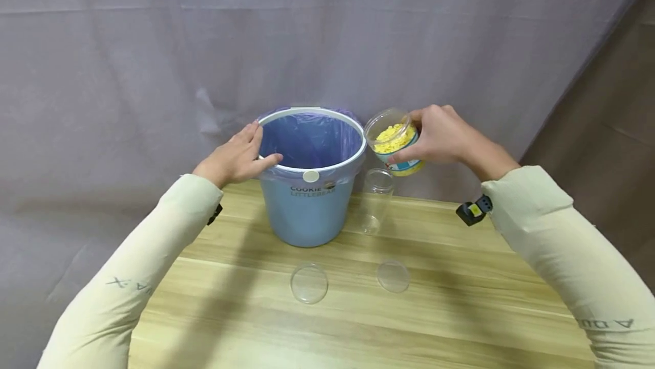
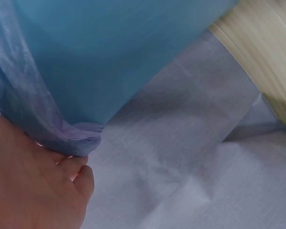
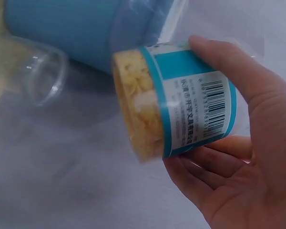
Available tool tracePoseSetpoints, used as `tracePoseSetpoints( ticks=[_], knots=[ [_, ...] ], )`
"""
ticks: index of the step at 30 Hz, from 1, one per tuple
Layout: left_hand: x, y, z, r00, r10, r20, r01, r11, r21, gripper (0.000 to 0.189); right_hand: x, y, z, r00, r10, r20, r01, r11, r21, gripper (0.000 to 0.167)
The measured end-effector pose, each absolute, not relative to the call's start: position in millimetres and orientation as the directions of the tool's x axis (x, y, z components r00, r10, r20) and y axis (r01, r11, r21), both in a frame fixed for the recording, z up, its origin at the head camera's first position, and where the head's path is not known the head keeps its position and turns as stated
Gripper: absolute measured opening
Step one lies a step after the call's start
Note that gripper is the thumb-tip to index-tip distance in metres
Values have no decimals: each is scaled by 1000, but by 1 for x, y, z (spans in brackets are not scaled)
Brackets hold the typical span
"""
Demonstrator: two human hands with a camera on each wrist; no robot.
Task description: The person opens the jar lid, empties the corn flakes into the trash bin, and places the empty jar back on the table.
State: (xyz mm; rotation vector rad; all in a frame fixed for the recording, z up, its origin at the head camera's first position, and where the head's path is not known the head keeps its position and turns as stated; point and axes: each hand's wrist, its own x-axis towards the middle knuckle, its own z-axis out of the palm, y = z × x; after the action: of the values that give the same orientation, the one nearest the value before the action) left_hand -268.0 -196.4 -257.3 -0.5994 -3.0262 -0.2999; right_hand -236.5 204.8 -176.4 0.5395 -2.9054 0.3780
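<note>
My right hand [image 1: 442, 133] grips a clear plastic jar [image 3: 186, 102] with a turquoise-and-white label, thumb on one side and fingers on the other. Lidless and partly filled with small yellow pieces [image 1: 393, 137], the jar tilts with its mouth towards the bin, right beside the rim. The blue bin [image 1: 307, 215] stands upright, lined with a translucent purple bag [image 1: 332, 136] under a white rim ring. My left hand [image 1: 232, 156] rests on the bin's left rim, fingers extended and thumb reaching over the front edge. In the left wrist view, its fingertips [image 2: 83, 181] lie by the bunched bag edge.
A tall clear container [image 1: 376, 204] stands on the wooden table [image 1: 245, 323], just right of the bin and below the held jar. Two clear round lids, a left lid [image 1: 309, 282] and a right lid [image 1: 393, 276], lie in front. Grey cloth [image 1: 204, 45] hangs behind the table.
</note>
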Motion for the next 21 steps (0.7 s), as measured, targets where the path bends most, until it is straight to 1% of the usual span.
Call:
tracePoseSetpoints(
  ticks=[9, 21],
  knots=[
    [-267, -191, -261, -925, 367, 98, 378, 914, 146, 101, -260, 186, -164, -878, -386, 283, -437, 888, -145, 51],
    [-270, -179, -259, -914, 386, 123, 394, 918, 50, 99, -280, 177, -167, -860, -419, 291, -449, 893, -41, 48]
  ],
)
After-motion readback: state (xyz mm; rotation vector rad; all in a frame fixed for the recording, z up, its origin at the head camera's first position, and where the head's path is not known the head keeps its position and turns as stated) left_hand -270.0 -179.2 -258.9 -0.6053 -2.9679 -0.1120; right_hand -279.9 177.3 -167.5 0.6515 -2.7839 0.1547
